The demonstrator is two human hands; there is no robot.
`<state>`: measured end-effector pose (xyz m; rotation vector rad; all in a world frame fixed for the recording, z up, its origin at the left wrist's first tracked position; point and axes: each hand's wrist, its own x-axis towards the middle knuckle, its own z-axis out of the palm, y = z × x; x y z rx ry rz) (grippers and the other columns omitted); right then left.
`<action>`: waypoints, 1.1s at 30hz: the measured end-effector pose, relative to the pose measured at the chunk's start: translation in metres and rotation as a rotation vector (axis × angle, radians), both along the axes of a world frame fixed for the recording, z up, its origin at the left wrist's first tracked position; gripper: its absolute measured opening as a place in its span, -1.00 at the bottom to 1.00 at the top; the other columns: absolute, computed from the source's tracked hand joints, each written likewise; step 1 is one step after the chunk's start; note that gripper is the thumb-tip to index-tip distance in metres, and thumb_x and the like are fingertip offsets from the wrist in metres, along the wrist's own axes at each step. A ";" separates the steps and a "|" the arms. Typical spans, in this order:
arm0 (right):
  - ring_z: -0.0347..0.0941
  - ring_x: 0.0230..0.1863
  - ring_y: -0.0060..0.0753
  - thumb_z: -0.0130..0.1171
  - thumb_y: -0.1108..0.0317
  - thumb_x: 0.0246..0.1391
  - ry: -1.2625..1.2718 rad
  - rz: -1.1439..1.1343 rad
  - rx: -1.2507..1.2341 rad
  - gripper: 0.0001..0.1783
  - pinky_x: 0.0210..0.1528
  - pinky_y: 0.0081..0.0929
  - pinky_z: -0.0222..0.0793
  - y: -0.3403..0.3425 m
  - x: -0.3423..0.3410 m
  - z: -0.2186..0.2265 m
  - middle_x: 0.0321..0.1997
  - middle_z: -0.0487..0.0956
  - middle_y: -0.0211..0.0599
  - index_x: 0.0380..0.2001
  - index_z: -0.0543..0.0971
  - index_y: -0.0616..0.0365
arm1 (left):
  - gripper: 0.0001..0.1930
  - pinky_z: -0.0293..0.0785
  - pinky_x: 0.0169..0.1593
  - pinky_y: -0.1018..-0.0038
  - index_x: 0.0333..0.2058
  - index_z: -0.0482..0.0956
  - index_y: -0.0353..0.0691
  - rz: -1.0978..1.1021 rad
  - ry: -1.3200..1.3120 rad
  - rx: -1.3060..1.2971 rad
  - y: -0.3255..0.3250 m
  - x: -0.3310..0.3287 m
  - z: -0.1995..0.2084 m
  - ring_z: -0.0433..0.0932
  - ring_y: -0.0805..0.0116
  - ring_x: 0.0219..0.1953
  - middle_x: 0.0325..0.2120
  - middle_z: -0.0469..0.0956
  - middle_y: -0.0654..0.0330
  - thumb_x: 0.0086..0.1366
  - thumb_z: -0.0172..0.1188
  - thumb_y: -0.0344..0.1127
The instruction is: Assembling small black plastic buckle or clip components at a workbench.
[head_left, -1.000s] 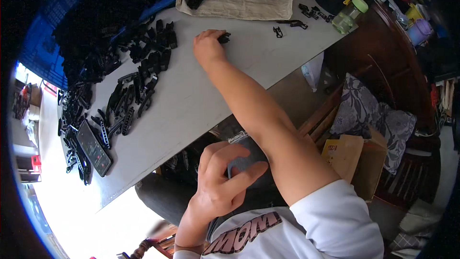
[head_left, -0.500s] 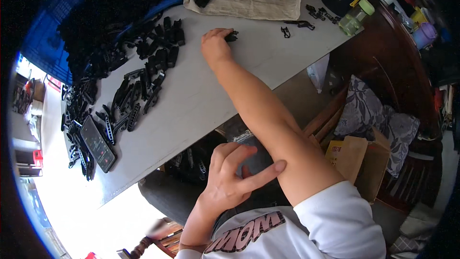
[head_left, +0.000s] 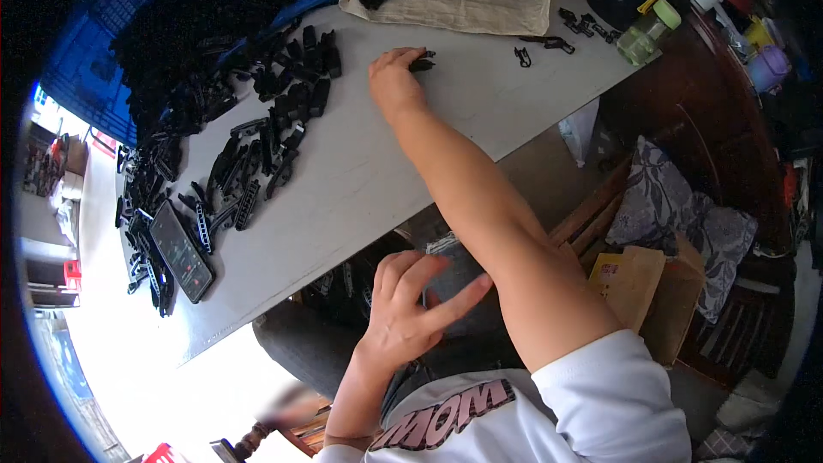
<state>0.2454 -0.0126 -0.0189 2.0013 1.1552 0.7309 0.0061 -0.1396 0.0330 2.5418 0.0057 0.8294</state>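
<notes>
My right arm reaches across the grey table, and my right hand (head_left: 396,81) rests near its far side. Its fingers are closed round a small black plastic part (head_left: 423,61), which pokes out beyond the fingertips; the rest of it is hidden by the hand. Close to my body, in front of the table edge, my left hand (head_left: 410,302) is raised with nothing in it. The index finger points toward my right forearm, its tip close to the skin, while the other fingers are loosely bent and apart.
Heaps of black plastic parts (head_left: 244,167) cover the table's left, with a phone (head_left: 182,250) among them. Behind stands a blue crate (head_left: 77,60). A beige sack (head_left: 446,9) lies at the back, a green-lidded bottle (head_left: 643,34) at the right corner. An open cardboard box (head_left: 656,291) sits below.
My left index finger has drawn back a little from my right forearm, where its tip lay before. My right hand stays at the black part; the whole view has shifted slightly.
</notes>
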 end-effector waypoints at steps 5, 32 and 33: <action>0.44 -0.17 0.07 -0.03 0.38 0.00 -0.099 -0.002 0.019 -0.66 -0.17 0.10 0.42 -0.008 0.001 0.004 -0.21 0.49 0.08 -0.15 0.43 0.32 | -0.40 0.36 -0.16 0.23 -0.18 0.56 0.24 -0.114 -0.134 -0.032 -0.001 0.010 0.010 0.36 0.11 -0.21 -0.23 0.34 0.12 -0.21 0.06 -0.62; 0.48 -0.30 -0.14 0.19 0.53 -0.20 1.125 0.703 0.344 -0.64 -0.33 -0.28 0.41 -0.027 -0.054 0.038 -0.19 0.48 -0.29 -0.22 0.46 0.11 | -0.78 0.35 -0.31 0.52 -0.25 0.39 -0.29 0.636 -0.040 -0.807 0.112 -0.022 -0.027 0.43 0.40 -0.43 -0.44 0.47 0.16 0.20 0.11 -0.30; 0.48 -0.30 -0.14 0.19 0.53 -0.20 1.125 0.719 0.340 -0.64 -0.33 -0.28 0.41 -0.031 -0.060 0.040 -0.19 0.48 -0.29 -0.22 0.46 0.11 | -0.74 0.35 -0.33 0.55 -0.18 0.36 -0.31 0.590 -0.067 -0.977 0.109 -0.028 -0.026 0.41 0.46 -0.48 -0.49 0.48 0.18 0.24 0.08 -0.28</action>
